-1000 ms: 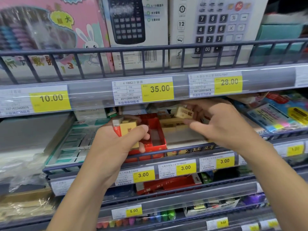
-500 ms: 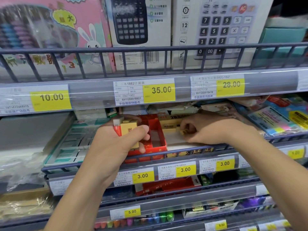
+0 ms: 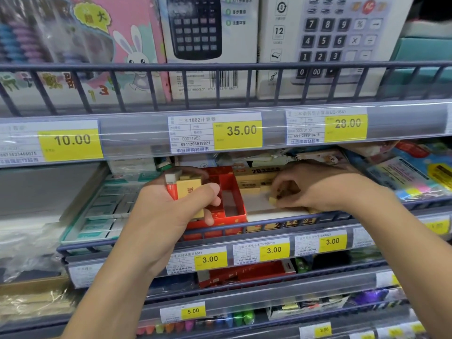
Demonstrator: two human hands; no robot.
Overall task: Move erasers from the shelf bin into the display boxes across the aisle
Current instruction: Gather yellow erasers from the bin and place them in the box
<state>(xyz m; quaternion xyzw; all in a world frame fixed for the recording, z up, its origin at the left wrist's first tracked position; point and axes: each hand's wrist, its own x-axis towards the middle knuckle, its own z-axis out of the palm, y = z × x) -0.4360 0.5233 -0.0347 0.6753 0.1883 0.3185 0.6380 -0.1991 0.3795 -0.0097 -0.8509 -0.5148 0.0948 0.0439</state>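
Nearest the camera, two bare forearms reached up from the lower edge toward a grey wire-fronted shelf (image 3: 269, 222). The left hand (image 3: 168, 216) held a small stack of erasers: its fingers and thumb were curled round a pale yellow block eraser with a red mark (image 3: 189, 192), and pressed against that eraser on the side away from the thumb stood a white eraser in a red sleeve (image 3: 172, 185). The thumb lay across the front of the yellow block.

Just beyond those fingers sat a red cardboard display box (image 3: 230, 204), its divided compartments mostly bare; the thumb tip overlapped its near wall.

The right hand (image 3: 325, 189) reached into a cream-coloured cardboard bin printed "2B" (image 3: 256, 177), which stood touching the red box. Its fingers were bent down close together, pinching a small yellow eraser (image 3: 273, 200) just above the bin's pale floor. More yellow erasers (image 3: 249, 189) lay in a row beyond the fingertips, against the bin's back wall.

Below the hands ran yellow price labels reading 3.00 (image 3: 210, 259).

Farther off, on the shelf above, behind a label reading 35.00 (image 3: 241, 130), stood a white calculator box picturing a black keypad (image 3: 208, 45) and a pink carton with a rabbit drawing (image 3: 110, 57).
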